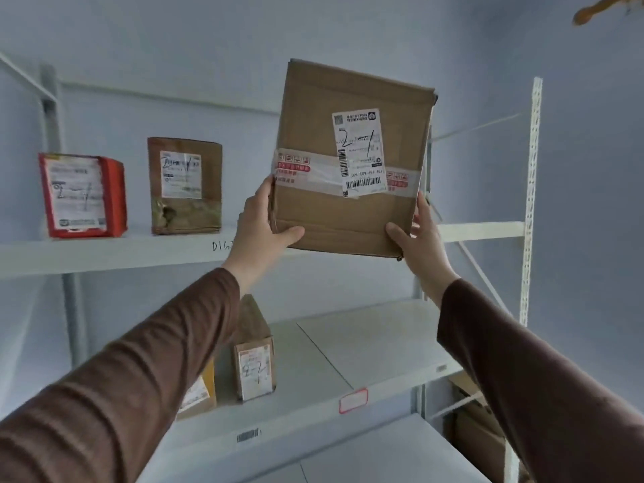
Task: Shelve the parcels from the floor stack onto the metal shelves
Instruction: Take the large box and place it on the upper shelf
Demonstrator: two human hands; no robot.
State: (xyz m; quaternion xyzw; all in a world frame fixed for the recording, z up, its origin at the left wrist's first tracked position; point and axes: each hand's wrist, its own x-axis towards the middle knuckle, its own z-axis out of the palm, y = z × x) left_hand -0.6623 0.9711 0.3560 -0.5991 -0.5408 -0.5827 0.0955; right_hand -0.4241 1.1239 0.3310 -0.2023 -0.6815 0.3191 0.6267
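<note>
Both hands up, holding flat cardboard parcel (pixel 352 162) upright in air, in front of upper shelf (pixel 115 254), right of two boxes already there. Left hand (pixel 263 226) clamps lower left edge, thumb over front face, rest of fingers hidden behind. Right hand (pixel 420 235) grips lower right corner same way. Label with handwritten number faces camera. Red box (pixel 83 196) far left on shelf, brown box (pixel 186 186) just right of it. Lower shelf (pixel 366 346): small box (pixel 256 357) standing near left arm.
</note>
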